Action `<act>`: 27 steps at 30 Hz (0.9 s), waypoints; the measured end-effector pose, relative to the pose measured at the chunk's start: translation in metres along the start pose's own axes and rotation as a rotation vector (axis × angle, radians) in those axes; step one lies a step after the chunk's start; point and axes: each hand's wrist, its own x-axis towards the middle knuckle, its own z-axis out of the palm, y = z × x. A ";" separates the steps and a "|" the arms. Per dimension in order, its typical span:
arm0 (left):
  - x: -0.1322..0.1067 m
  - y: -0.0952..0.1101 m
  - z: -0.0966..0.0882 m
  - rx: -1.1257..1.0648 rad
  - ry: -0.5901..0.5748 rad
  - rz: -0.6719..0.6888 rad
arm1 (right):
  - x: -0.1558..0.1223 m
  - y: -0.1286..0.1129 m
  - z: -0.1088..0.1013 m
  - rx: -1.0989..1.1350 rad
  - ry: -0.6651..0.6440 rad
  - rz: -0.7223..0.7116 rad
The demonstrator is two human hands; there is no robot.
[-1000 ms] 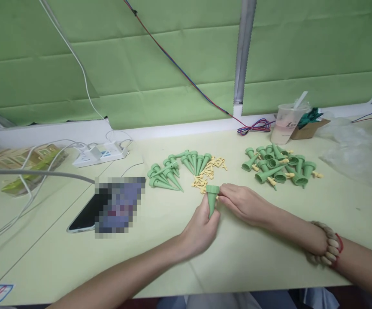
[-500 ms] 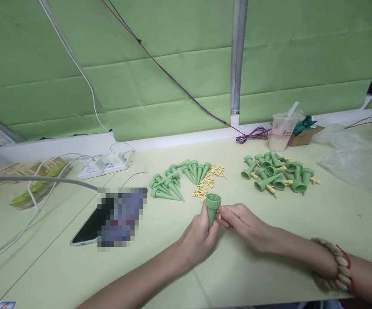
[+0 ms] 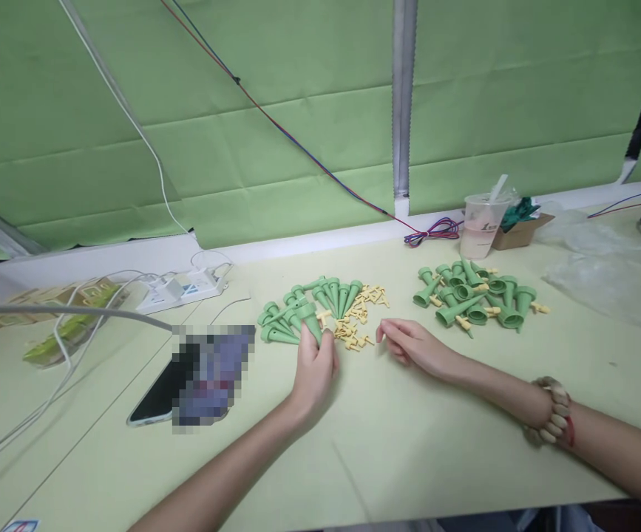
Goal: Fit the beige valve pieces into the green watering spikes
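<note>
My left hand (image 3: 317,369) is closed round a green plastic watering spike (image 3: 310,319), its wide cap end up and its tip down in my fingers. A small yellow valve piece (image 3: 324,318) shows at the spike's side; whether it is fixed there I cannot tell. Just behind the hand lies a group of loose green spikes (image 3: 279,314). To its right are small yellow valve pieces (image 3: 360,314) in a loose heap. My right hand (image 3: 417,347) hovers right of that heap, fingers loosely bent and apart, with nothing visible in them.
Green spikes with yellow pieces fitted (image 3: 464,292) form a pile at the right. Behind them stand a drink cup (image 3: 480,229) and a small cardboard box (image 3: 525,230). Clear plastic bags (image 3: 597,284) lie far right. A phone (image 3: 157,388), power strip (image 3: 184,288) and cables occupy the left.
My left hand has moved left with the spike, up to the loose green spikes. My right hand has come away from the spike and lies nearer the yellow heap.
</note>
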 end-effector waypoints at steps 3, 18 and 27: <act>0.000 0.002 0.003 -0.056 -0.026 -0.101 | 0.006 0.009 -0.010 -0.438 0.156 -0.123; -0.017 0.007 0.011 -0.177 -0.296 -0.157 | 0.007 0.015 0.001 -0.804 0.008 -0.428; -0.014 -0.003 0.013 -0.174 -0.365 -0.132 | 0.002 0.011 0.004 -0.833 0.000 -0.403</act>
